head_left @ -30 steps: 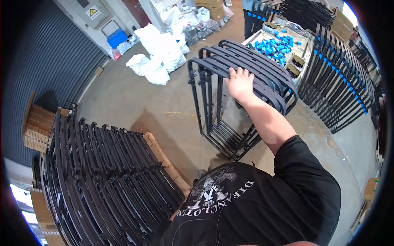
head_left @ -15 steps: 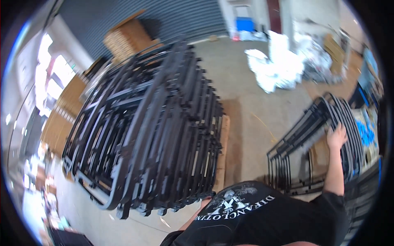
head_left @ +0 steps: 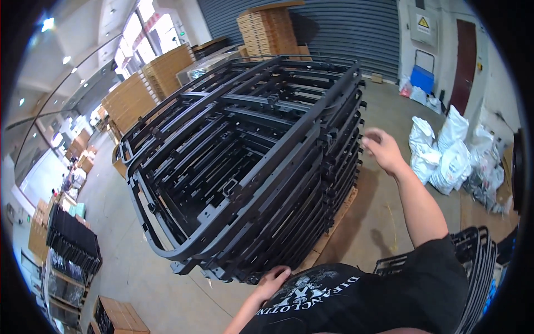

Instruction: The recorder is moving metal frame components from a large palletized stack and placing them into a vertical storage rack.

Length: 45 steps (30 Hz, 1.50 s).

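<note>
A tall stack of black metal frames (head_left: pixel 303 139) with rounded corners fills the middle of the view. My right hand (head_left: pixel 382 148) is raised by its right side, fingers bent and spread with nothing seen in them. Whether the fingertips touch the stack I cannot tell. My left hand (head_left: pixel 272 283) is low by the stack's near corner, in front of my shirt, with loosely bent fingers and no object visible in it. Part of that hand's inner side is hidden. More black tubular frames (head_left: pixel 478 250) stand at the lower right, partly behind my right arm.
A wooden pallet (head_left: pixel 340 216) lies under the stack. White sacks (head_left: pixel 445 153) and a clear plastic bag (head_left: pixel 489 170) sit to the right. Cardboard piles (head_left: pixel 270 36) stand behind, before a grey roller shutter (head_left: pixel 345 28). An open carton (head_left: pixel 119 316) is at the lower left.
My right hand has left the tubular frames on the right and risen to the big stack's right side. The view has swung right to left, and my left hand shows more fully.
</note>
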Each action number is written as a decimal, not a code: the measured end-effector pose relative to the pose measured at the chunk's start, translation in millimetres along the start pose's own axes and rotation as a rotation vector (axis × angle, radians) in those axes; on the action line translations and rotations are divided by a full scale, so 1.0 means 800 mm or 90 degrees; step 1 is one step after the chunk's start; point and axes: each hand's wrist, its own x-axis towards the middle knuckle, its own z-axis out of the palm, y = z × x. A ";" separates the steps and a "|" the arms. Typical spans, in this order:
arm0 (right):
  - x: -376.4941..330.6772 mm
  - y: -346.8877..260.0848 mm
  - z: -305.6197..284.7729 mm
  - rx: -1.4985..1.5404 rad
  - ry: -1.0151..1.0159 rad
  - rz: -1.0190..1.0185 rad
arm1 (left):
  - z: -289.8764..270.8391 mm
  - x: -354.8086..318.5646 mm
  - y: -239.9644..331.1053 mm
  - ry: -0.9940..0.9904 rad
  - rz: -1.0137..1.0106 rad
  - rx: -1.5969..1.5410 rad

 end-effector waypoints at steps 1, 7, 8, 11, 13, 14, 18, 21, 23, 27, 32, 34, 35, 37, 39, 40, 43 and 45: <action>0.041 -0.008 0.016 0.029 0.001 -0.045 | -0.010 -0.022 0.018 0.011 0.001 -0.011; 0.227 -0.046 0.034 -0.341 0.245 -0.445 | -0.097 -0.200 0.161 0.060 0.302 -0.234; 0.241 -0.052 0.030 -0.338 0.212 -0.504 | -0.110 -0.214 0.175 0.198 0.395 -0.238; 0.269 -0.042 0.058 -0.237 0.043 -0.423 | -0.165 -0.204 0.239 0.723 0.409 -0.241; 0.281 -0.022 0.065 -0.287 0.013 -0.430 | -0.238 -0.157 0.261 0.887 0.293 0.037; 0.285 -0.013 0.079 -0.287 0.051 -0.496 | -0.265 -0.150 0.263 0.957 0.187 0.160; 0.282 -0.017 0.085 -0.235 0.038 -0.487 | -0.338 -0.102 0.278 0.740 -0.218 -0.175; 0.277 -0.021 0.065 -0.217 0.096 -0.514 | -0.360 -0.078 0.283 0.661 -0.219 -0.283; 0.269 -0.029 0.074 -0.192 0.132 -0.510 | -0.369 -0.085 0.281 0.643 -0.218 -0.235; 0.255 -0.030 0.074 -0.136 0.314 -0.195 | -0.410 -0.129 0.271 0.632 -0.118 -0.104; 0.254 -0.012 0.053 0.231 0.347 -0.019 | -0.375 -0.151 0.364 0.690 -0.108 -0.084; 0.232 -0.031 0.038 0.362 0.279 0.021 | -0.351 -0.156 0.377 0.727 -0.074 -0.039; 0.223 -0.037 0.034 0.491 0.192 0.057 | -0.350 -0.158 0.377 0.719 -0.068 -0.035; 0.220 -0.033 0.017 0.641 0.128 0.131 | -0.332 -0.158 0.383 0.775 0.041 0.053; 0.212 -0.026 0.012 0.821 0.054 0.209 | -0.317 -0.153 0.388 0.823 0.135 0.064; 0.204 -0.024 0.007 0.822 0.066 0.199 | -0.321 -0.157 0.383 0.826 0.198 0.059; 0.160 -0.043 -0.010 0.871 0.061 0.107 | -0.311 -0.185 0.376 0.835 0.327 0.061; 0.099 -0.079 -0.043 0.876 0.109 0.028 | -0.316 -0.200 0.372 0.828 0.392 0.055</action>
